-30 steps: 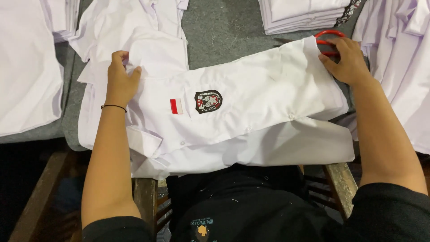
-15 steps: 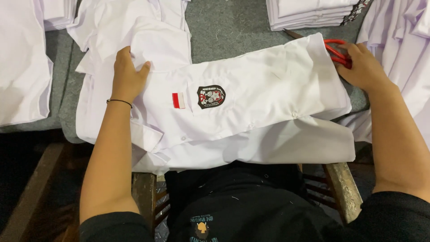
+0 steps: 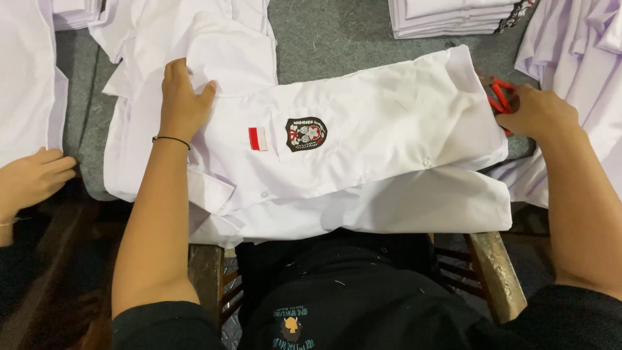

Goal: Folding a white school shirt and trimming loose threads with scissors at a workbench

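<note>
Head view: white shirts [image 3: 363,149] across grey tabletop [image 3: 324,39].

— Where's our left hand [image 3: 181,97]?
— Upper left of the frame, palm down, fingers spread, forearm stretched forward.
— And our right hand [image 3: 541,115]?
— Upper right, fingers curled closed, arm reaching forward.

A garment workshop: stacks of folded white shirts [image 3: 453,16] (more loose ones around) cover the grey worktable [image 3: 324,32].
</note>
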